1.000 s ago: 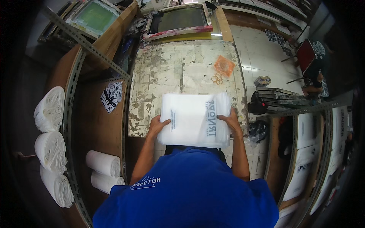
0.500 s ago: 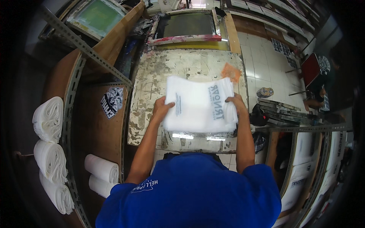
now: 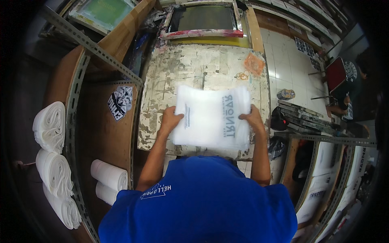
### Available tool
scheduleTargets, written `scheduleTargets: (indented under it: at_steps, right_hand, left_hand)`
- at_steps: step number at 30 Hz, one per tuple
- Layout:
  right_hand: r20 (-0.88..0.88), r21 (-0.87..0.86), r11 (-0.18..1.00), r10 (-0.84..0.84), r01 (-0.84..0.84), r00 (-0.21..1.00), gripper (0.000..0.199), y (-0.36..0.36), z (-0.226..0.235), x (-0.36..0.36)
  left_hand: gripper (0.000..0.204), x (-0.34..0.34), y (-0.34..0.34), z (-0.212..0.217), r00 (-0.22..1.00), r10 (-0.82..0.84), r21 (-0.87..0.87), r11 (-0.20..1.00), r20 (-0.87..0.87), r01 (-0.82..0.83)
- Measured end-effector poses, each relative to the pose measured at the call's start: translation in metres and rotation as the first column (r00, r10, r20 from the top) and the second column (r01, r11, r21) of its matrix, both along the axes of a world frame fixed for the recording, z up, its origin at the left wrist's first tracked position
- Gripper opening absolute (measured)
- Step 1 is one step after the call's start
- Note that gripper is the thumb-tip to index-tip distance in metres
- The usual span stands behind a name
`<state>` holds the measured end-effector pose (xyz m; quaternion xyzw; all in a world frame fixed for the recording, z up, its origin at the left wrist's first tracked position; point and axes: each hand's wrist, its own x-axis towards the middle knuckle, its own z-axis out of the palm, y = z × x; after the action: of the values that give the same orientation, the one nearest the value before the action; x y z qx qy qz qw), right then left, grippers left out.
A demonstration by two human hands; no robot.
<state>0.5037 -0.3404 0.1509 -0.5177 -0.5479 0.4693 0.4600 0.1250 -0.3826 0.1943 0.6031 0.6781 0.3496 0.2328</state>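
Between my two hands is a stack of white, translucent printed plastic bags (image 3: 202,117), blurred a little at its edges. My left hand (image 3: 171,120) grips the stack's left edge, thumb on top. On the opposite edge my right hand (image 3: 253,119) holds it the same way, the thumb over the top sheet and the fingers hidden below. The stack is over the near part of a worn, paint-stained worktable (image 3: 170,69). Past its far right corner lie several rubber bands (image 3: 242,75) and an orange plastic packet (image 3: 254,63).
A framed printing screen (image 3: 202,19) sits beyond the table. On the left, a metal-framed shelf (image 3: 77,93) bears rolled white bundles (image 3: 52,170). A tin can (image 3: 286,94) stands on the tiled floor to the right, near stacked frames (image 3: 306,115). Another person (image 3: 351,91) is at far right.
Both hands have brought the stack slightly down toward me. Rubber bands on the table, hidden before, now show beyond the stack.
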Motion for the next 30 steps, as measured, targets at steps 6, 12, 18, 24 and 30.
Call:
scheduleTargets:
  at_steps: [6, 12, 18, 24, 30]
  right_hand:
    - [0.686, 0.105, 0.972, -0.224, 0.210, 0.693, 0.050, -0.009, 0.001, -0.078]
    - [0.259, 0.266, 0.949, -0.237, 0.167, 0.936, 0.055, -0.018, 0.005, -0.053]
    - [-0.321, 0.414, 0.846, -0.209, 0.335, 0.924, 0.059, -0.071, 0.032, -0.055]
    - [-0.252, 0.376, 0.867, -0.243, 0.326, 0.937, 0.067, -0.069, -0.041, -0.059]
    - [-0.230, 0.328, 0.842, -0.369, 0.429, 0.901, 0.040, -0.057, -0.002, -0.087]
  left_hand:
    - [0.019, 0.058, 0.014, -0.011, 0.783, -0.027, -0.178, 0.978, -0.621, -0.107]
    - [0.027, 0.006, 0.006, 0.001, 0.990, -0.012, -0.026, 1.000, 0.141, 0.016]
    - [0.025, 0.001, -0.044, 0.039, 0.887, -0.075, 0.261, 0.964, 0.456, -0.053]
    - [0.035, -0.007, -0.042, 0.001, 0.818, -0.165, 0.418, 0.903, 0.551, -0.099]
    - [0.035, -0.018, -0.013, -0.004, 0.831, -0.054, 0.369, 0.910, 0.554, -0.186]
